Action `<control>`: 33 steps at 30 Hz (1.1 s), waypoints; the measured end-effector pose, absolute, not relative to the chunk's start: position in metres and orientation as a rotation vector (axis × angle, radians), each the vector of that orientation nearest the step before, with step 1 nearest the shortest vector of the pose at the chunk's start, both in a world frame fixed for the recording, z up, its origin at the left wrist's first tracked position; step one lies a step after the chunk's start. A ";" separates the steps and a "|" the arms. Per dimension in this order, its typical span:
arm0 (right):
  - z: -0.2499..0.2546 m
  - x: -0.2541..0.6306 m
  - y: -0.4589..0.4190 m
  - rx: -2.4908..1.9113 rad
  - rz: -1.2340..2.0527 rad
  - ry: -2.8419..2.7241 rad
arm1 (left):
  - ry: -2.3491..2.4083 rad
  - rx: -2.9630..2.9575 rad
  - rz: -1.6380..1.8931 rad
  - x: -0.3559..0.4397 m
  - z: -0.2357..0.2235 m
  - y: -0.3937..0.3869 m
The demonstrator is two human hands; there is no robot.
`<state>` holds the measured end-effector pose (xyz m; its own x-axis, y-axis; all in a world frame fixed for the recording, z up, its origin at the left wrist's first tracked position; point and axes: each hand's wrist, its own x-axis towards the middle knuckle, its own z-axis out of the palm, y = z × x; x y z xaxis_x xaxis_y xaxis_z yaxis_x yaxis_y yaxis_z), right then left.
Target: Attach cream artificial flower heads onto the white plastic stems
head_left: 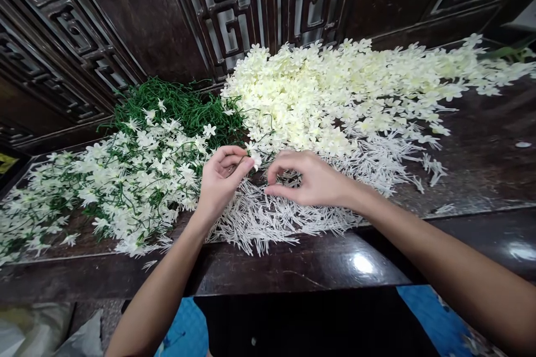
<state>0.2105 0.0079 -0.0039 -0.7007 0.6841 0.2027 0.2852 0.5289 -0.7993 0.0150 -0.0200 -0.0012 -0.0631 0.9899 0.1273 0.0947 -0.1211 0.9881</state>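
Observation:
Between the thumb and forefinger of my left hand (224, 175) is a small white artificial flower (253, 158), with a thin green stem near it. My right hand (307, 178) curls just to the right, thumb and forefinger bent round into a ring. Whatever its fingertips hold, if anything, is too small to make out. Under both hands spreads a heap of thin white stamen pieces (259, 223). Behind them lies a large pile of loose cream-white petals (301, 89). Green plastic stems (171, 103) are bunched at the back left.
White flowers on green stems (142, 178) cover the left part of the dark wooden bench (486, 162). A carved wooden backrest (268, 0) rises behind the piles. The bench's front edge (318, 268) runs close before my body. A small white disc (523, 145) lies at the right.

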 end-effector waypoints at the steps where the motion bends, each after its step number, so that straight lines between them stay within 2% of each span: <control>1: -0.005 0.209 0.006 -0.777 1.053 -2.353 | 1.280 1.339 1.312 0.014 -0.001 -0.020; 7: -0.018 0.197 -0.003 -0.669 0.900 -2.627 | 1.312 1.339 1.305 0.014 0.000 -0.019; 14: -0.014 0.200 -0.002 -0.694 0.929 -2.559 | 1.322 1.341 1.291 0.013 -0.001 -0.018; 21: -0.015 0.197 -0.004 -0.672 0.814 -2.639 | 1.318 1.352 1.284 0.013 -0.003 -0.017; 27: -0.012 0.200 -0.004 -0.720 0.919 -2.546 | 1.321 1.353 1.279 0.012 -0.002 -0.017; 33: -0.002 0.210 0.003 -0.771 1.082 -2.148 | 1.321 1.408 1.220 0.012 -0.001 -0.018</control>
